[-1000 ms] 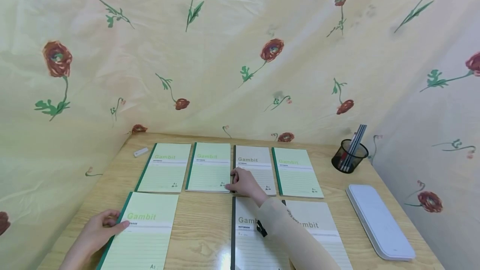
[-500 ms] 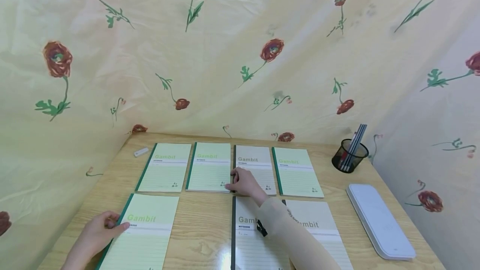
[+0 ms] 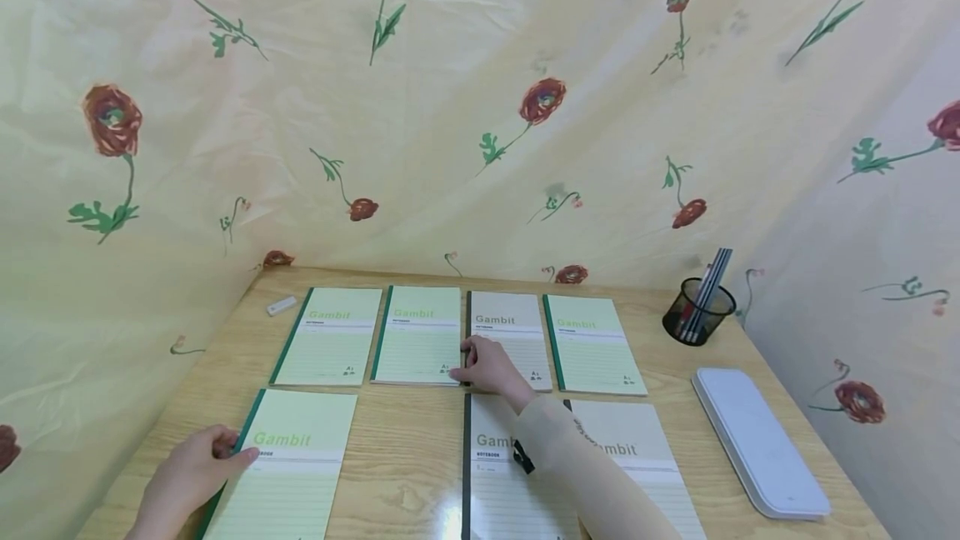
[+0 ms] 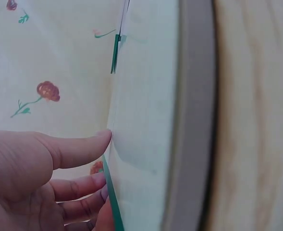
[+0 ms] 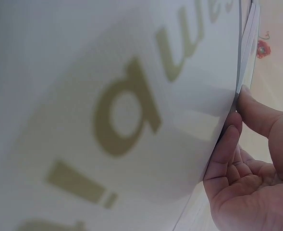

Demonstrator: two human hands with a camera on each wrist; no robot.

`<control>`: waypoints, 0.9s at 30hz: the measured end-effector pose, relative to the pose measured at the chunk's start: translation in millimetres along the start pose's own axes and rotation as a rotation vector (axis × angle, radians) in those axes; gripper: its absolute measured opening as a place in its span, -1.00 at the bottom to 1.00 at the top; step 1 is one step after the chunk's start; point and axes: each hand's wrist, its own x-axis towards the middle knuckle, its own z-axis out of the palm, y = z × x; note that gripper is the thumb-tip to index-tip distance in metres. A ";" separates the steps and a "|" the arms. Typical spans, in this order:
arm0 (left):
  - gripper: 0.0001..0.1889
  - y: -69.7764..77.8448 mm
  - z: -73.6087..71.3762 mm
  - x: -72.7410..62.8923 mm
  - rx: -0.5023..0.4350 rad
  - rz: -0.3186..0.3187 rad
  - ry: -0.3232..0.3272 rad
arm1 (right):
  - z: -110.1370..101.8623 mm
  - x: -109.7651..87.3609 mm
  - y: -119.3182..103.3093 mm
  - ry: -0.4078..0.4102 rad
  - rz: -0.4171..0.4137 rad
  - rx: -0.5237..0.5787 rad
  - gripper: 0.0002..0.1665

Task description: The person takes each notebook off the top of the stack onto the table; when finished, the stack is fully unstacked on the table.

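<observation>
Pale green, green-spined notebooks and grey, dark-spined notebooks lie in two rows on a wooden table. At front left, my left hand (image 3: 191, 469) grips the spine side of a green notebook (image 3: 300, 482), thumb on the cover and fingers curled at the edge. The left wrist view shows the thumb (image 4: 83, 147) pressed to that cover. My right hand (image 3: 491, 369) reaches into the back row, between the second green notebook (image 3: 416, 336) and a grey notebook (image 3: 517, 327). Its thumb lies on the green one's lower right corner, its other fingers curled by the gap.
Two grey notebooks (image 3: 495, 490) lie partly under the right forearm. Other green notebooks (image 3: 326, 336) fill out the back row. An eraser (image 3: 282, 306) sits at back left, a black mesh pen cup (image 3: 697, 315) and a white case (image 3: 761, 440) at right. Flowered cloth hangs behind.
The front left green notebook has slid slightly toward the front edge, my left hand moving with it. My right hand stays in the same place.
</observation>
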 end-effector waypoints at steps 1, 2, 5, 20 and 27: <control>-0.22 0.8 -0.3 -0.4 0.001 -0.003 0.000 | -0.2 0.1 0.0 0.000 0.000 0.001 -0.40; -0.23 1.6 -0.6 -0.8 0.000 -0.006 0.000 | -0.5 0.1 0.0 0.000 0.001 0.002 -0.40; -0.27 4.1 -1.3 -2.6 -0.004 -0.021 -0.003 | -0.9 0.4 0.0 -0.001 0.010 0.003 -0.40; -0.35 5.4 -12.0 1.1 0.012 -0.003 -0.009 | 0.8 -1.5 0.9 0.000 0.014 -0.006 -0.39; -0.34 18.5 -26.1 4.3 0.022 0.088 0.035 | 0.4 -1.6 -0.3 0.000 0.006 -0.001 -0.40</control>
